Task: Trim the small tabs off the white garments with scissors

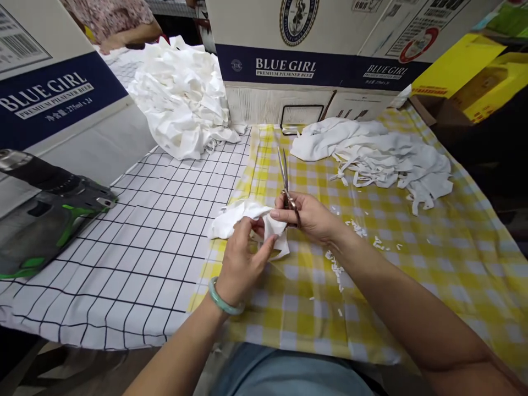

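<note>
A small piece of white fabric [237, 217] lies bunched over the yellow checked cloth's left edge. My left hand [243, 253], with a green bangle at the wrist, pinches its near side between thumb and fingers. My right hand [307, 214] has a pair of scissors [284, 170] in its palm, blades pointing away from me and nearly closed together. The thumb and forefinger of that hand also grip the fabric's right side. Small white snippets [357, 228] are scattered to the right of my right forearm.
A tall heap of white fabric pieces [181, 99] stands at back left, a flatter pile [379, 151] at back right. Beer cartons [305, 71] wall the back and left [41, 104]. A power drill [53, 203] lies at left. Another person's arm [132, 37] shows beyond.
</note>
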{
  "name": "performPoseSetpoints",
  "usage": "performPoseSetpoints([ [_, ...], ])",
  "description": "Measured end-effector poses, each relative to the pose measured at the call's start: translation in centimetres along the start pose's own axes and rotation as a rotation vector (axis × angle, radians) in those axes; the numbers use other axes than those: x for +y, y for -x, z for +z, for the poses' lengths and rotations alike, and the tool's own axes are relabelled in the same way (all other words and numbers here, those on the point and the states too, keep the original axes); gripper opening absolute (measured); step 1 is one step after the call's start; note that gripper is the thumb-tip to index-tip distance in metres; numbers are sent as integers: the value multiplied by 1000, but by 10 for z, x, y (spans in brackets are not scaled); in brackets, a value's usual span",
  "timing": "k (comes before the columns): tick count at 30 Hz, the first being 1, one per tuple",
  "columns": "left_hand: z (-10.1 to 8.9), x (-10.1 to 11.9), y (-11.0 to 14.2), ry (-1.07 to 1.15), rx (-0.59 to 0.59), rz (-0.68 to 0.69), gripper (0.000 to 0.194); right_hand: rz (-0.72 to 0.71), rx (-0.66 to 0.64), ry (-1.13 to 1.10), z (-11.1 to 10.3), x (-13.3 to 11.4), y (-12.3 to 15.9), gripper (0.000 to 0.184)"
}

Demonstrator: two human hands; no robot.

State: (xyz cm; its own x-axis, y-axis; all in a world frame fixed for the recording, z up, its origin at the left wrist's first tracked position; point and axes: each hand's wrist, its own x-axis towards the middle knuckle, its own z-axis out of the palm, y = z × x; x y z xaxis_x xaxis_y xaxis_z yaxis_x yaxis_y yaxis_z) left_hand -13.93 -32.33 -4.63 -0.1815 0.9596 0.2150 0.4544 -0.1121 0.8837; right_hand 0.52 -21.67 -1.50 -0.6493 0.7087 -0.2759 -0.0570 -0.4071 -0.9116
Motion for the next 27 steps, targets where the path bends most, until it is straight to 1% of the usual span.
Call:
performPoseSetpoints([
  [2, -3, 0, 1, 208, -60, -138, 16, 24, -3, -48, 2, 0, 2, 39],
  [4, -9, -3, 2, 408, -109, -233, 15, 30, -5, -63, 1, 0, 1, 39],
  [6, -16, -6, 3, 534, -138, -266, 13, 18, 18, -63, -3, 1, -2, 39],
  [8, -21, -9, 4, 557, -124, -267, 11, -13, 85, -68, -7, 3, -8, 39],
  [10, -21, -11, 6, 463, -65, -234, 10, -59, 191, -84, -12, 7, -14, 42],
  [12, -14, -13, 10, 269, -52, -145, 10, -85, 292, -104, -17, 12, -19, 45],
  [14, 0, -15, 12, 19, -116, -35, 11, -76, 348, -127, -19, 17, -24, 48],
  [16, 18, -17, 10, -224, -186, 69, 15, -55, 355, -141, -20, 21, -27, 50],
  [17, 26, -19, 8, -311, -204, 108, 14, -53, 353, -137, -21, 23, -28, 50],
  [19, 39, -21, 1, -392, -224, 157, 5, -95, 377, -76, -24, 23, -28, 49],
  [21, 43, -21, -6, -386, -219, 177, 11, -208, 446, 69, -30, 22, -22, 44],
  [22, 41, -20, -9, -380, -206, 187, 14, -270, 463, 151, -34, 20, -18, 41],
  [23, 36, -18, -10, -375, -189, 196, 14, -317, 441, 225, -38, 18, -13, 37],
  [24, 30, -15, -11, -360, -165, 212, 14, -340, 369, 285, -42, 17, -7, 33],
  [27, 3, 0, -6, -235, -128, 269, 19, -291, -1, 432, -46, 20, 9, 24],
])
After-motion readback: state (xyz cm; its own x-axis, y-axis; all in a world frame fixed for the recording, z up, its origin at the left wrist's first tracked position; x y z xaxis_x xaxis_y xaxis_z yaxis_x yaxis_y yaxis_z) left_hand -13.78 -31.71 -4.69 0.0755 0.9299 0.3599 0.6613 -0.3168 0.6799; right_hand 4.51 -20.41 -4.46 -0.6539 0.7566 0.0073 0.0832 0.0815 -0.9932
